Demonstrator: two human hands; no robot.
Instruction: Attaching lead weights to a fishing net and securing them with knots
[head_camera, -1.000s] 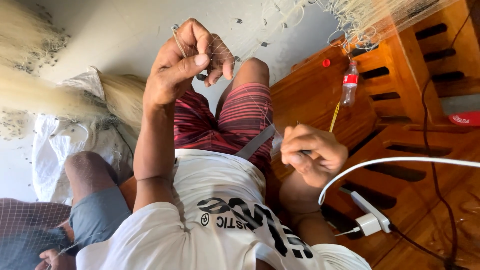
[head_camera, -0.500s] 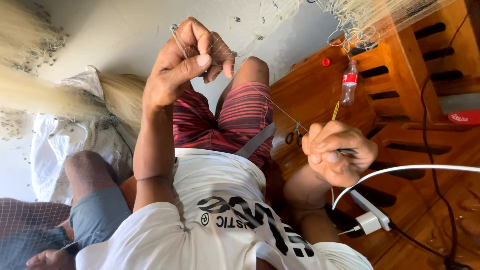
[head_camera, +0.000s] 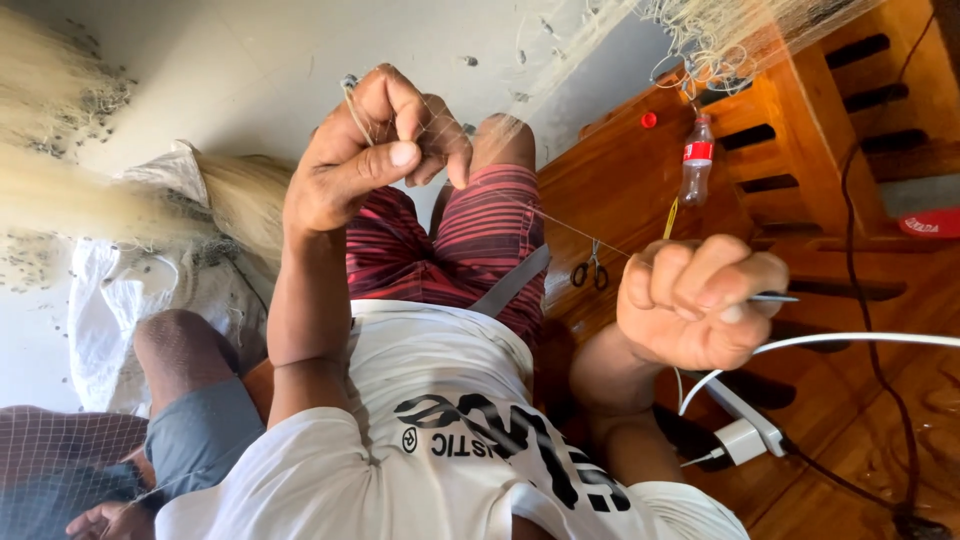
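Head view, as I see it: my left hand (head_camera: 370, 150) has its fingers (head_camera: 405, 153) pinched together on fine fishing net (head_camera: 440, 115). My right hand (head_camera: 695, 300) is fisted, fingers clamped on a thin dark netting needle (head_camera: 772, 297). A taut thread (head_camera: 575, 228) runs between both hands; scissors (head_camera: 590, 268) lie just beyond the right fingers.

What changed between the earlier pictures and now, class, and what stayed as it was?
The right hand rose and swung outward, pulling the thin line taut while gripping a slim netting tool. The left hand kept pinching the fishing net in place. The scissors, bottle and charger stayed put.
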